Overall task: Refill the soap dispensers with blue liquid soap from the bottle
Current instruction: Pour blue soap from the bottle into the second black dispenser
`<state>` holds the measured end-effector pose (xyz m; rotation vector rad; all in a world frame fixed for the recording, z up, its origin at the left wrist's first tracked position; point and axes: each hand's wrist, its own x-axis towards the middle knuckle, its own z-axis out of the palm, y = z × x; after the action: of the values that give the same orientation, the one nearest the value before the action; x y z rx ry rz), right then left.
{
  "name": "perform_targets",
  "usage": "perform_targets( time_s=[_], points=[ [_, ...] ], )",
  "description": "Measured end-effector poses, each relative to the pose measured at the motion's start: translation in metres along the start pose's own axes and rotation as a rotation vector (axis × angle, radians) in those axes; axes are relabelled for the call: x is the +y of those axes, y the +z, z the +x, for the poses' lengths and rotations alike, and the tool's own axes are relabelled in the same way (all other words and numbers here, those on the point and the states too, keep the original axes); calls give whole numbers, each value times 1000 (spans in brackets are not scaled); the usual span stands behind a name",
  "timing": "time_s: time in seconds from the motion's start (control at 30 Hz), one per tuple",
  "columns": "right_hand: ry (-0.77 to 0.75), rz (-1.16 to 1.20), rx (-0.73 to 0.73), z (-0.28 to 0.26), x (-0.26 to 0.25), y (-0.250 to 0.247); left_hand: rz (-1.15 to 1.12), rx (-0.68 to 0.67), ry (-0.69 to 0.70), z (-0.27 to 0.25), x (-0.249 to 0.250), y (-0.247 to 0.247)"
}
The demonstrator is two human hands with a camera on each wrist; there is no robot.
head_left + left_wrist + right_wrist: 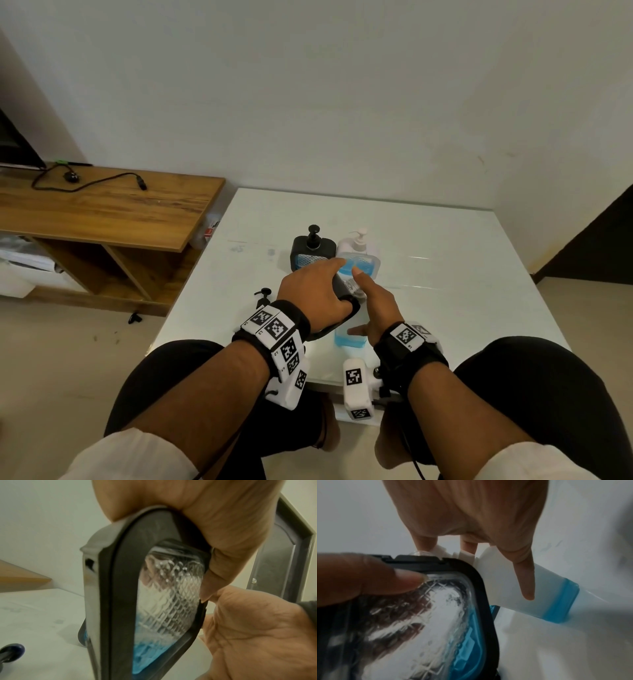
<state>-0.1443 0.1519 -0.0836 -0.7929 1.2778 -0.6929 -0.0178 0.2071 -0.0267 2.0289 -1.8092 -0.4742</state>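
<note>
Black-framed dispenser [154,601], clear diamond-cut window, pump removed: held tilted over the near part of the white bench [445,274] in the left hand [315,294], whose fingers [223,547] curl round its upper edge, thumb pressed on the window. A shallow pool of blue soap sits in its lower end; the rest of the chamber shows clear.

Refill bottle [539,595], translucent with white neck and cap, blue soap inside: tipped towards the dispenser's open mouth by the right hand [376,315]. Its fingers [524,574] close on the neck and cap, forefinger laid along the shoulder. Bottle nozzle and dispenser mouth meet at the top corner of the frame; whether soap is flowing cannot be told.

Further stock at the back of the bench, side by side: one black dispenser [312,251] and one white dispenser [358,255], both with pumps fitted and blue soap showing. One loose black pump [263,297] lies to the left of the hands, likely belonging to the held unit.

Handling note, as a judgement: the pour appears to be in its early part. The nozzle should stay seated in the mouth, the bottle tilted gradually, and the level watched through the window so that filling stops short of the neck, leaving room for the pump stem. A steadier, more upright hold on the dispenser would lessen the chance of spillage onto the bench.
</note>
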Motion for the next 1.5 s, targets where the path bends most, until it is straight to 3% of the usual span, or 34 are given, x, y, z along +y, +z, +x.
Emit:
perform_targets(
  time_s=[0.13,0.33,0.57,0.83,1.07,1.27,1.5],
  points=[
    [11,-7,-101,-4,1,-3,2,2,7,0,2,0],
    [-17,-19,53,0,-1,2,-7,-10,-12,2,1,0],
    [-28,-28,-80,-3,1,-2,2,-21,-20,2,2,-1],
    [-21,-15,11,-1,-1,1,6,-26,-30,3,0,0],
    [-16,-42,-86,0,1,-2,0,-12,-31,3,1,-2],
    [-11,-8,37,3,-1,1,5,-14,-22,4,1,0],
    [-27,-41,-54,0,3,0,-3,-5,-35,4,0,0]
  ],
)
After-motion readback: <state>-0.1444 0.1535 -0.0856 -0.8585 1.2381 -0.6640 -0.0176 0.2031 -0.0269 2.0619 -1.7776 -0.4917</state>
